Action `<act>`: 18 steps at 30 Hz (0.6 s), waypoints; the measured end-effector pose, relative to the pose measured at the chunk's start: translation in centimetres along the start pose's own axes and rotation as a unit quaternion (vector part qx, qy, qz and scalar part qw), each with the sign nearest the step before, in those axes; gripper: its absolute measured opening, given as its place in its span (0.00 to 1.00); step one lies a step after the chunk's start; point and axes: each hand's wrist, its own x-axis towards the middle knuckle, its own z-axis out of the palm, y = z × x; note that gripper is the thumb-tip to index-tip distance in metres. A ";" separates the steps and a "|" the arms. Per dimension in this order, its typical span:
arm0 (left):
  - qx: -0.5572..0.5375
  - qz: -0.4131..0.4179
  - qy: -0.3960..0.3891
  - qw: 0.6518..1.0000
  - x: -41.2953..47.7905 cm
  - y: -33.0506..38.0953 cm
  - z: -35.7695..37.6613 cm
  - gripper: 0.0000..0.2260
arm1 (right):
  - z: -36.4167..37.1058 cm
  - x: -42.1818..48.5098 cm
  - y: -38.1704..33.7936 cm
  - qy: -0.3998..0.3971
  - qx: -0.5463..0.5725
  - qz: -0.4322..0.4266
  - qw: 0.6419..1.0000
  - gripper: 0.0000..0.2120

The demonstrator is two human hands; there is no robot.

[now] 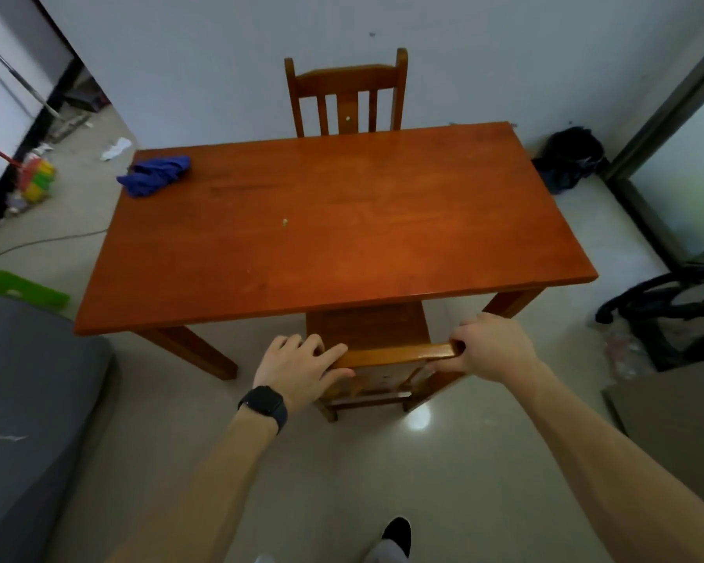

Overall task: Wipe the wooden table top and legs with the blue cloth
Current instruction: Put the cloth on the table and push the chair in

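Gripping the near chair point(399, 353) by its top rail, your left hand point(301, 365) curls round one end and your right hand point(489, 346) round the other; the chair sits tucked under the wooden table point(383, 221). The blue cloth point(155, 175) lies crumpled on the table's far left corner; your black smartwatch point(266, 405) shows a dark face.

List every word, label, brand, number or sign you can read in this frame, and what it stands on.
No text can be read anywhere in this frame.
watch: the face is dark and shows nothing.
blue cloth, table top, near chair, far chair: no print visible.
bright-coloured items on the floor at far left: too blurred to tell whether they carry any lettering.
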 end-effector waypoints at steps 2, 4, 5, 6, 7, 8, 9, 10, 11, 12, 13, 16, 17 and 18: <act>-0.003 -0.012 -0.003 1.000 1.7 -0.4 -0.4 0.27 | -1.1 1.8 1.2 -0.010 -0.005 -0.014 1.000 0.33; -0.014 -0.021 0.004 1.000 3.5 -0.9 -0.8 0.29 | -2.1 3.5 2.2 -0.003 -0.009 -0.024 1.000 0.30; -0.009 -0.023 0.011 1.000 4.3 -1.3 -1.0 0.31 | -2.5 4.4 2.8 0.000 -0.013 -0.024 1.000 0.31; -0.003 -0.024 0.015 1.000 5.1 -1.7 -1.2 0.32 | -2.7 5.2 3.2 0.002 -0.018 -0.021 1.000 0.33; -0.003 -0.027 0.016 0.999 5.8 -2.1 -1.3 0.33 | -2.7 5.9 3.5 0.004 -0.025 -0.017 1.000 0.35; -0.005 -0.030 0.019 0.999 6.3 -2.6 -1.2 0.34 | -2.8 6.6 3.7 0.005 -0.030 -0.014 0.999 0.36; -0.006 -0.033 0.026 0.999 6.8 -3.0 -1.2 0.34 | -2.7 7.2 3.8 0.003 -0.032 -0.012 0.999 0.37; -0.007 -0.035 0.033 0.999 7.1 -3.3 -1.1 0.34 | -2.7 7.7 3.7 0.004 -0.033 -0.012 0.999 0.37; -0.007 -0.037 0.038 0.999 7.4 -3.6 -1.0 0.33 | -2.7 8.2 3.6 0.007 -0.033 -0.012 0.999 0.37; -0.004 -0.039 0.037 0.999 7.7 -3.8 -0.9 0.33 | -2.6 8.5 3.6 0.011 -0.033 -0.012 0.999 0.36; 0.000 -0.044 0.030 0.999 7.9 -3.9 -0.7 0.32 | -2.7 8.7 3.6 0.013 -0.034 -0.011 0.999 0.36; -0.002 -0.051 0.011 0.999 8.2 -3.9 -0.8 0.34 | -2.8 8.9 3.7 0.000 -0.032 -0.008 0.999 0.37; -0.002 -0.055 0.002 0.998 8.2 -3.9 -1.0 0.35 | -2.9 8.8 3.6 -0.006 -0.033 -0.007 0.999 0.37; 0.000 -0.059 -0.007 0.998 8.2 -3.9 -1.1 0.35 | -3.0 8.8 3.4 -0.011 -0.037 -0.008 0.999 0.37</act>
